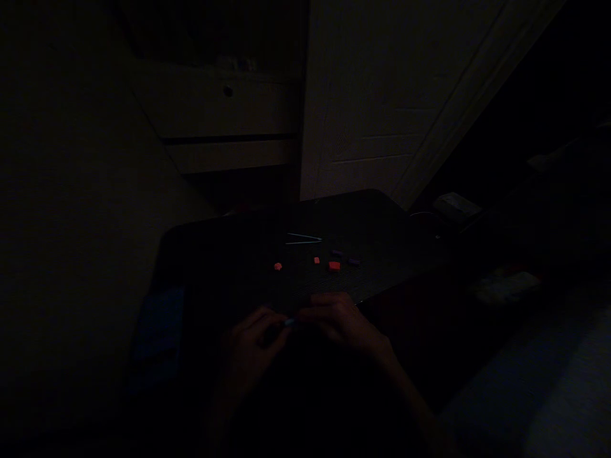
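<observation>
The view is very dark. At the near side of the dark table, my left hand (258,334) pinches a small light-blue piece (289,322) between thumb and fingers. My right hand (337,318) is close beside it, fingers curled together, their tips at the piece's right end. Whether they grip that piece or something else is hidden. Beyond my hands lie a red block (334,266), a small pinkish-orange cube (316,260) and a rough pinkish lump (278,266). Two dark purple pieces, one nearer (354,261) and one farther (337,253), sit right of the cube.
A thin metal V-shaped tool, like tweezers (304,239), lies farther back on the table (372,210). Something blue and flat (160,331) is at the left edge. Behind the table stand a drawer cabinet (229,114) and a pale panelled door (367,102).
</observation>
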The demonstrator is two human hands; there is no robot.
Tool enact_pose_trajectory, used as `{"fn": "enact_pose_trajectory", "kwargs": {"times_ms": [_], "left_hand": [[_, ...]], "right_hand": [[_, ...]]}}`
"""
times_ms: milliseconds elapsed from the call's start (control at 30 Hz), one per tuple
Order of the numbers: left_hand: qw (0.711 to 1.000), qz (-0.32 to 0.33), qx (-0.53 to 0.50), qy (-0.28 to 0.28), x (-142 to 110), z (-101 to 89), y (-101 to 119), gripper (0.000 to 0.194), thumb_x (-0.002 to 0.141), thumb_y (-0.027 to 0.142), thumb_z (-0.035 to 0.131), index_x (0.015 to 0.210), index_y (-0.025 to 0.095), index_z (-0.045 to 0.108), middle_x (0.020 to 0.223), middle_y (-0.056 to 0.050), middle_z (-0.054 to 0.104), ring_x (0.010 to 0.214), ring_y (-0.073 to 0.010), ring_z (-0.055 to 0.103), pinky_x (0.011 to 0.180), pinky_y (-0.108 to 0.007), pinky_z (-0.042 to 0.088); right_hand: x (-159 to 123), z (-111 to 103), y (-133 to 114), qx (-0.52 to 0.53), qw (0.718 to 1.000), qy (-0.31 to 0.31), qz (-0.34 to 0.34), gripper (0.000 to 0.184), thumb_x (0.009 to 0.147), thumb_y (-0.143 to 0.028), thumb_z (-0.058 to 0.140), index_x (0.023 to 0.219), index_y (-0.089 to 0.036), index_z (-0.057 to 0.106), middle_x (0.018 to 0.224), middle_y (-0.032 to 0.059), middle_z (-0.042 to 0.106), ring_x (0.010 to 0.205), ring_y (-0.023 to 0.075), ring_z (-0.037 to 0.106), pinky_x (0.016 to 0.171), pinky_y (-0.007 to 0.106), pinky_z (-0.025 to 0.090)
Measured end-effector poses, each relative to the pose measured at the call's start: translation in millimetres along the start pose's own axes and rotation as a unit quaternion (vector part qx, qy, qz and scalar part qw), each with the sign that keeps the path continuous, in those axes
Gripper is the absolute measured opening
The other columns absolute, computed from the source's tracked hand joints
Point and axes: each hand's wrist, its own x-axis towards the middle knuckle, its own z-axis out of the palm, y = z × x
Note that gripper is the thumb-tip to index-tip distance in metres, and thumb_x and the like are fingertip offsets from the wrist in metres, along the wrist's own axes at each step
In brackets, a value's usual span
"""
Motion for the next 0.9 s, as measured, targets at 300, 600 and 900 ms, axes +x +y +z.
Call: {"fn": "enact_pose_trajectory", "kwargs": {"times_ms": [300,600,900], "left_hand": [[1.0,0.003,-0.014,0.0,-2.4,-0.1,-4.0,0.009,0.091,0.033,0.076,0.096,0.031,0.084,0.103,0.001,0.083,0.072,-0.0174,0.077,0.064,-0.027,0.061],[1.0,-0.004,-0.028,-0.007,-1.4,-2.2,-3.5,0.01,0.091,0.034,0.076,0.096,0.031,0.085,0.104,-0.001,0.083,0.079,-0.0191,0.079,0.067,-0.027,0.063],[0.999,-0.001,-0.029,-0.016,-2.6,-2.2,-2.5,0.009,0.092,0.033,0.075,0.096,0.03,0.083,0.102,0.0,0.081,0.069,-0.0161,0.075,0.063,-0.026,0.06]], "right_hand": [[-4.5,1.6,4.9,0.056,0.998,0.032,-0.005,0.023,0.11,-0.02,0.061,0.114,-0.017,0.084,0.089,0.0045,0.073,0.077,0.0153,0.066,0.068,0.025,0.043],[-4.2,11.6,11.2,0.056,0.998,0.015,-0.008,0.024,0.11,-0.02,0.062,0.117,-0.019,0.084,0.088,0.0035,0.071,0.078,0.0149,0.066,0.069,0.025,0.045],[-3.6,14.8,12.0,0.011,0.999,0.035,-0.011,0.027,0.111,-0.022,0.058,0.121,-0.024,0.083,0.086,0.0026,0.07,0.076,0.0148,0.063,0.067,0.025,0.042]]}}
